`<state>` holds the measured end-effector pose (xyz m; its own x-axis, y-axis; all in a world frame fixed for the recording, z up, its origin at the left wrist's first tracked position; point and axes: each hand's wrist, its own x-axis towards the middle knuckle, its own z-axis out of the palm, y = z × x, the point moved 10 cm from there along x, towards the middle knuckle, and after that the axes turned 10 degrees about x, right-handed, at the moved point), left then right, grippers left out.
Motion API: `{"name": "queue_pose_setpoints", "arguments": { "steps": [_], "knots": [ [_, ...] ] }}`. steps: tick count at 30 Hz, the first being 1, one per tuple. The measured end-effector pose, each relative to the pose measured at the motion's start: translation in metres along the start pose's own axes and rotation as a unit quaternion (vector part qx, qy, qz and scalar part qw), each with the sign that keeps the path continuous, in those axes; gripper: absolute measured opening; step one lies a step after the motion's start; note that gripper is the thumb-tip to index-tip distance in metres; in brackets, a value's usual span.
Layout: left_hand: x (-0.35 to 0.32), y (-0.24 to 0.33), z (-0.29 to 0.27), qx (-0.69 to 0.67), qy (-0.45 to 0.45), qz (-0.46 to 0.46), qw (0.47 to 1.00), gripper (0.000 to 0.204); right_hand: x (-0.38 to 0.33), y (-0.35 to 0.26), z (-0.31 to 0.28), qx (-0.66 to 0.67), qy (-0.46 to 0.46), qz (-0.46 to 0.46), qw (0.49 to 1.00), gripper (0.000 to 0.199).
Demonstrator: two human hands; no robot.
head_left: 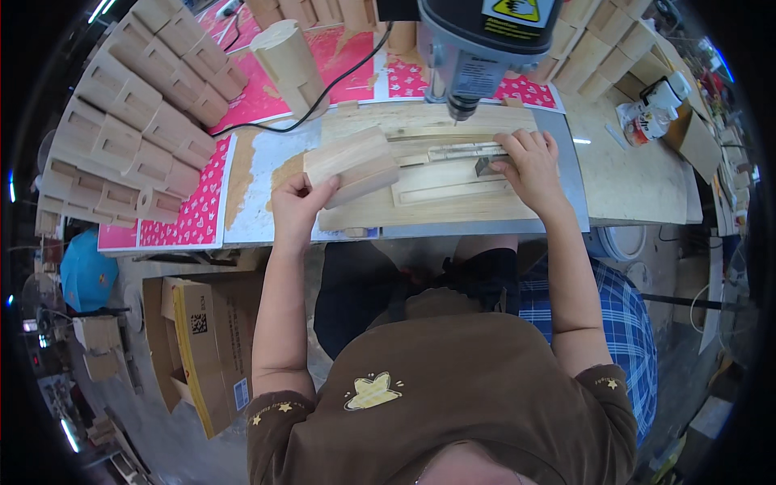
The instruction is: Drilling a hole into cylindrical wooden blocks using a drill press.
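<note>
My left hand point(297, 206) grips a pale wooden block point(353, 158), thumb on its near side, tilted above the left part of a wooden jig point(453, 179). My right hand point(535, 170) is at the jig's right end, fingers bent over its far strip. Its thumb presses a small dark grey block point(486, 166) there; part of that block is hidden by the hand. Between the jig's light strips runs a slot. Above the jig's far side hangs a drill press point(489, 44), its chuck point(462, 107) pointing down with a thin bit.
Stacked wooden blocks point(129, 121) rise at the left, with more at the back right. A single wooden piece point(288, 69) stands upright behind a black cable point(339, 81). White bottles point(651, 113) stand at the right. An opened cardboard box point(214, 347) sits below the table, left.
</note>
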<state>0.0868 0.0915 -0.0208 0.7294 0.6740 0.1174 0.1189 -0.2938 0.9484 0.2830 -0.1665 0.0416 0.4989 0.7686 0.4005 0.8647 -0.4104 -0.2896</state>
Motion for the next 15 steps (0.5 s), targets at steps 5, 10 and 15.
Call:
{"name": "queue_pose_setpoints", "arguments": {
  "steps": [5, 10, 15],
  "knots": [
    [-0.017, -0.005, 0.017, -0.129, -0.027, -0.205, 0.97, 0.032, -0.005, -0.007, 0.009, 0.06, -0.001, 0.039, 0.997, 0.031],
    [-0.019, -0.019, 0.038, -0.096, -0.069, -0.228, 0.967, 0.037, -0.006, -0.002, 0.007, 0.099, -0.008, 0.047, 0.994, 0.032],
    [-0.012, -0.013, 0.065, -0.095, -0.103, -0.251, 0.958, 0.041, -0.007, -0.003, 0.003, 0.081, -0.009, 0.05, 0.995, 0.033]
  ]
}}
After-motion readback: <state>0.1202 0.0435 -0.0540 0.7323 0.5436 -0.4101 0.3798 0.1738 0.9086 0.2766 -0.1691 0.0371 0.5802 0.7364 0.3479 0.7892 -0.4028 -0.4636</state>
